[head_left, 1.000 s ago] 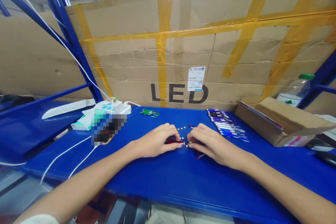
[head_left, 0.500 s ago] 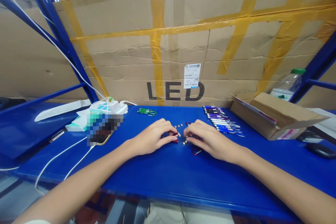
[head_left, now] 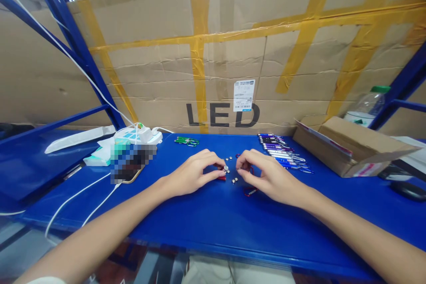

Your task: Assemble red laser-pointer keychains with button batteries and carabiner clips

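Note:
My left hand (head_left: pixel 198 172) is closed in a pinch above the blue table, with a small silver disc (head_left: pixel 226 168) at its fingertips. Just under that thumb a short red metal piece (head_left: pixel 222 178) shows, mostly covered by the hand. To the right, my right hand (head_left: pixel 261 169) has its thumb and forefinger curled together; what is between them is too small to make out. More silver discs, looking like button cells (head_left: pixel 234 180), lie between the hands, and others (head_left: pixel 230 158) sit farther back. A red carabiner clip (head_left: pixel 249 192) lies partly beneath my right hand.
Several penlights with carabiners (head_left: pixel 279 153) lie in a row at right, beside an open cardboard box (head_left: pixel 359 146) and a black mouse (head_left: pixel 408 190). Green ones (head_left: pixel 187 141) lie at the back. A phone (head_left: pixel 133 168), cables and a power strip (head_left: pixel 138 134) occupy the left.
My right hand has drawn slightly back to the right from the loose discs, its fingertips now together. The silver disc at my left fingertips now shows more fully.

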